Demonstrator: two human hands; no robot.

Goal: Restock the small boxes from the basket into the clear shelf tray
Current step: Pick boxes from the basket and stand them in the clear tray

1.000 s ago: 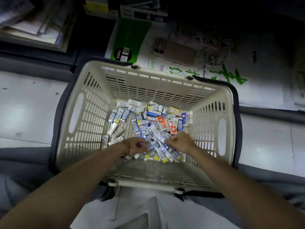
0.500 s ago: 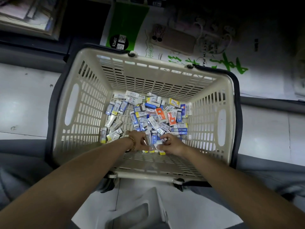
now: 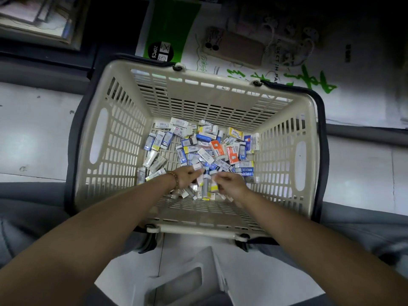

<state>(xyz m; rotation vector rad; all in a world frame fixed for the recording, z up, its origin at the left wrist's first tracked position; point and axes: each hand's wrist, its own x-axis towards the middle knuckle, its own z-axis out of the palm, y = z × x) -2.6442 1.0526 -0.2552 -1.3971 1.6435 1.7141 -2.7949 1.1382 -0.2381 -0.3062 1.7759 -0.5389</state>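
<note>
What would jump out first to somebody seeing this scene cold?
A cream slatted basket fills the middle, its floor heaped with small boxes, mostly blue and white, with two orange boxes right of centre. At the pile's near edge the left hand and right hand meet, each gripping boxes.

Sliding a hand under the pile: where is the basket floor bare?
Bare strip between the basket's near wall and left hand and right hand; small gap left of the small boxes' main heap. Crowded middle to right wall.
</note>
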